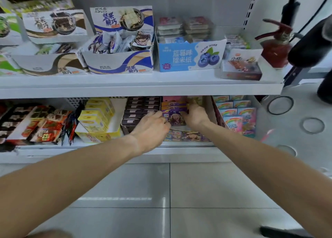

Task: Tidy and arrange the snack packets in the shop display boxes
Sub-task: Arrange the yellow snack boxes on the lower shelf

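Over pale floor tiles, white shelves carry display boxes; left hand and right hand each grip purple packets.

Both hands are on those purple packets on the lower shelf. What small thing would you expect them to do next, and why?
Probably press the purple packets together and square the row. The left hand and right hand flank the stack in its display box, and the front packet looks slightly out of line with those behind it.

Packets in box on lower shelf, between both hands.
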Motion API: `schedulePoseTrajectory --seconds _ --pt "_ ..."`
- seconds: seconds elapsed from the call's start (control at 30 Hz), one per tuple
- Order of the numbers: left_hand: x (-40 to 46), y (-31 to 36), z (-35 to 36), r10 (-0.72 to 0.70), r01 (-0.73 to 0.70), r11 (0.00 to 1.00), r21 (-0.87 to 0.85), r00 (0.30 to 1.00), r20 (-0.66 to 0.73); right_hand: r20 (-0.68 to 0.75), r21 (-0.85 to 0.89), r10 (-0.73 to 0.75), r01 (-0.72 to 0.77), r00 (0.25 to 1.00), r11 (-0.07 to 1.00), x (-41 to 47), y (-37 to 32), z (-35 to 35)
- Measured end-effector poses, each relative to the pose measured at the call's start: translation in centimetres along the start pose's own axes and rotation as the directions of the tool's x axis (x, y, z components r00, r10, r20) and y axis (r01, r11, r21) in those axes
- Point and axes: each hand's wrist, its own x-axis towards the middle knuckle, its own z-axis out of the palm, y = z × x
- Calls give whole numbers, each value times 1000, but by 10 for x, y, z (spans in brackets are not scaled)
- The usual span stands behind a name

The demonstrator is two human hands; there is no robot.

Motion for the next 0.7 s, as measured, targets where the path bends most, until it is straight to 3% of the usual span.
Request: schedulePoseTrajectory --seconds 0.17,0.23,0.37,0.53,0.7 --pt "-2 1 2 -33 31 998 -60 999 -19 46 -33 24 -23 999 999 0 -7 -3" --pt "-6 4 1 -53 50 993 -111 998 -29 67 -124 36 -27 997 992 -1 -2 -10" --pt "-8 7 -6 -73 65 982 -179 996 -42 -13 -476 -87 70 996 877 2 11 -35" --pt "-1 10 -9 -44 59 980 -190 995 84 95 -596 -129 161 987 787 13 20 -43" --pt "-6 11 -7 -54 70 976 -204 995 85 38 -693 -119 112 992 712 -4 9 -47"
